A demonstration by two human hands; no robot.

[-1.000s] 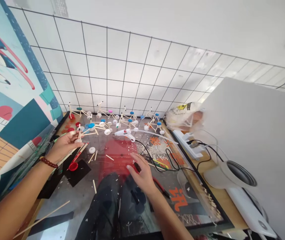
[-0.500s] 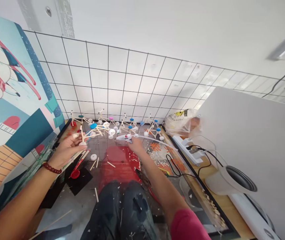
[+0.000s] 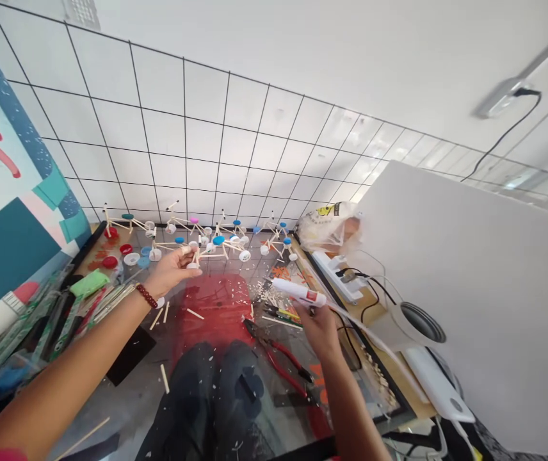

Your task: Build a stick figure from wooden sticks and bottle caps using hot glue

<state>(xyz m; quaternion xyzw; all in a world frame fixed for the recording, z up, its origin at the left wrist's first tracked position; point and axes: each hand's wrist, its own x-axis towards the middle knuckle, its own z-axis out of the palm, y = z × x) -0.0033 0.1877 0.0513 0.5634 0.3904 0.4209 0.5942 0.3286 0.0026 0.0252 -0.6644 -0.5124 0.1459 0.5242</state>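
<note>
In the head view my left hand (image 3: 173, 270) is closed on a small bicycle-like model made of wooden sticks and bottle caps, with a blue cap (image 3: 219, 240) on top and a white cap (image 3: 244, 255) as a wheel at its right end. The fingers grip the model's left end, partly hiding it. My right hand (image 3: 321, 326) is wrapped round a white hot glue gun (image 3: 298, 291), its nozzle pointing left above the table, apart from the model. Several similar stick models, one with a pink cap (image 3: 194, 220), stand behind in a row.
Red-handled pliers (image 3: 283, 362) and loose sticks (image 3: 195, 314) lie on the glass table over a red stool (image 3: 214, 294). Loose caps (image 3: 109, 262) are at the left. A power strip (image 3: 336, 275), a plastic bag (image 3: 329, 227) and a white cup (image 3: 415, 330) line the right side.
My right hand has drawn the glue gun back to the right, away from the models. My left hand has moved right with its model. The view has turned somewhat to the right.
</note>
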